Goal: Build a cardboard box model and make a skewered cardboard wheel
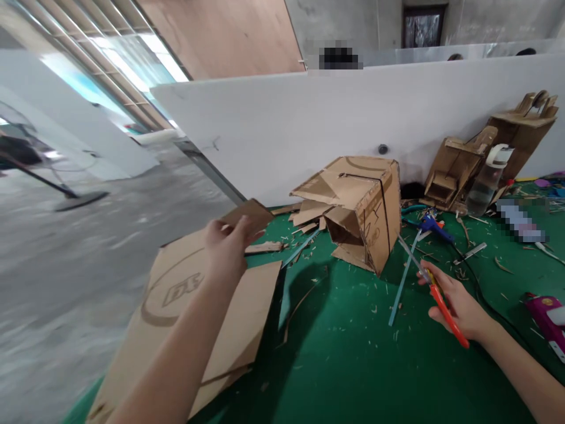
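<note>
My left hand (pixel 227 250) pinches a small piece of cardboard (pixel 255 217) between thumb and fingers, above a large cardboard sheet (pixel 238 315) with a printed round mark. In my right hand (pixel 463 309) is a pair of scissors (pixel 446 312) with red handles, its blades pointing up and left. The scissor tips are close to the lower right side of a cardboard structure (pixel 383 227), which has an open front and black lines on its side. Whether the tips touch it I cannot tell.
A blue glue gun (pixel 435 227), blue strip (pixel 404 282), water bottle (pixel 488 179) and phone (pixel 521 222) lie or stand to the right. Cardboard models (pixel 459 162) lean by the white partition (pixel 265 135). Scraps litter the green tabletop (pixel 353 353). A purple-pink object (pixel 545 315) lies at the right edge.
</note>
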Tool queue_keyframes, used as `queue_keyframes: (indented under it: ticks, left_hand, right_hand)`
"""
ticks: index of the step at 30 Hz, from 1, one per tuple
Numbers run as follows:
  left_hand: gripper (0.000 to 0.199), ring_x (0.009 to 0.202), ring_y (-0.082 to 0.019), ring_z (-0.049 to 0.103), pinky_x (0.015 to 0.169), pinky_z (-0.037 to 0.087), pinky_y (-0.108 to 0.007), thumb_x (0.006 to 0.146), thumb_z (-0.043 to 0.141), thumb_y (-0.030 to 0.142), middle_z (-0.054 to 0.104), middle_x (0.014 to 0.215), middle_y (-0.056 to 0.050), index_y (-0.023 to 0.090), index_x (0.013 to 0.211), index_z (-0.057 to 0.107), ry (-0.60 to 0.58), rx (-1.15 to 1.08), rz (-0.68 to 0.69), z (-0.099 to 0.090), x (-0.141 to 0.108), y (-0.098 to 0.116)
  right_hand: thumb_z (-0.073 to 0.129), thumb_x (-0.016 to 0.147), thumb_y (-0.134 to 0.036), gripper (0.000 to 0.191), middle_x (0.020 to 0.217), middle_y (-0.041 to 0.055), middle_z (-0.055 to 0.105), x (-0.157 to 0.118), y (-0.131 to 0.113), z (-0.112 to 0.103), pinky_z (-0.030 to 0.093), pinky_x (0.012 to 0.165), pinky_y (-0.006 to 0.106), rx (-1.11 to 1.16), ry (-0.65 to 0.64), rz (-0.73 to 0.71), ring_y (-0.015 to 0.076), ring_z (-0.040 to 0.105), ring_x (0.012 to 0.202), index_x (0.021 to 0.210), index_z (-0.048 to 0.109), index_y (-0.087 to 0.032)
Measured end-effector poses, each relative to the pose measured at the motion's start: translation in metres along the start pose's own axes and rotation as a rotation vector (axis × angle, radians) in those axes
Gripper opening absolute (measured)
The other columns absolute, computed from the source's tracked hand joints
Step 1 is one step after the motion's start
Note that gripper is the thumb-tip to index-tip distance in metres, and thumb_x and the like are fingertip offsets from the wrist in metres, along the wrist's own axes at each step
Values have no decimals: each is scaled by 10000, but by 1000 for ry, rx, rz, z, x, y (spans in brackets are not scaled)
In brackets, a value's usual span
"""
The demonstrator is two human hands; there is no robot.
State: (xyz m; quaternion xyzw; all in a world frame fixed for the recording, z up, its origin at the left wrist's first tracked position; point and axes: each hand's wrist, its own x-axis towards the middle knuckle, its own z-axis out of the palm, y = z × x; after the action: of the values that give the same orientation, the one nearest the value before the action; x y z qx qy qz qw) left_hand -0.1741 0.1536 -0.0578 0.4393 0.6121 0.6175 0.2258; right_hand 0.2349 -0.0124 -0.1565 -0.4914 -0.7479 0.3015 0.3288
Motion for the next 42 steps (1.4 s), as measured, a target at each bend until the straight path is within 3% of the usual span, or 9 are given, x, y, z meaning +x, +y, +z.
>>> queue_keyframes:
  ticks: [3, 6, 8, 10, 16, 22, 33, 42]
  left_hand:
    - [308, 687, -144, 667, 579, 584, -305, 778, 695, 328, 639, 975, 54, 220, 965, 476, -129, -302, 43, -8, -77, 30]
    - [260, 513, -118, 627, 462, 551, -278, 830, 673, 343, 656, 838, 42, 220, 940, 471, -331, -302, 65, -3, -156, 54]
    - [232, 475, -134, 621, 411, 505, -252, 867, 628, 336, 614, 675, 50, 221, 943, 441, -513, -252, 30, 6, -194, 67]
    - [205, 458, -118, 608, 385, 462, -220, 888, 593, 329, 581, 659, 57, 216, 932, 427, -599, -243, 24, 17, -213, 78]
    - [195, 419, -61, 554, 373, 416, -187, 888, 583, 332, 586, 733, 38, 193, 913, 449, -685, -212, 88, 51, -213, 98]
    - [212, 397, -61, 540, 365, 409, -191, 881, 577, 360, 606, 737, 35, 206, 880, 432, -715, -221, 151, 71, -216, 99]
    - [206, 428, -100, 598, 390, 431, -198, 887, 550, 365, 603, 635, 51, 215, 861, 411, -610, -26, 306, 77, -211, 82]
    - [250, 511, -137, 663, 464, 530, -233, 887, 563, 390, 618, 701, 25, 218, 907, 382, -653, -170, 210, 85, -215, 71]
  right_hand:
    - [418, 888, -681, 850, 1468, 206, 437, -1, -4, 2, 527, 884, 457, 46, 16, -47, 297, 635, 1031, 1554, 147, -227]
    - [407, 905, -665, 845, 1571, 175, 299, -4, -13, 5, 485, 970, 488, 72, -18, -143, 348, 492, 1292, 1567, 59, -270]
    - [413, 925, -626, 832, 1613, 136, 216, -8, -19, 7, 447, 1025, 499, 87, -67, -193, 349, 347, 1416, 1567, -13, -312]
    - [422, 927, -614, 838, 1621, 117, 201, -11, -24, 10, 439, 1038, 501, 106, -105, -215, 345, 293, 1446, 1564, -44, -331]
    - [385, 896, -696, 853, 1601, 135, 251, -14, -32, 13, 427, 1034, 520, 215, -70, -242, 348, 352, 1407, 1569, 24, -316]
    - [361, 903, -695, 823, 1554, 140, 331, -14, -27, 10, 479, 942, 471, 244, 46, -264, 331, 436, 1328, 1568, 61, -314]
    - [410, 927, -623, 778, 1464, 154, 418, -9, -21, 13, 462, 972, 499, 122, 45, -276, 332, 483, 1271, 1558, 70, -319]
    - [408, 939, -589, 676, 1284, 141, 510, -7, -9, 19, 529, 825, 423, 173, 71, -206, 243, 583, 983, 1507, 209, -280]
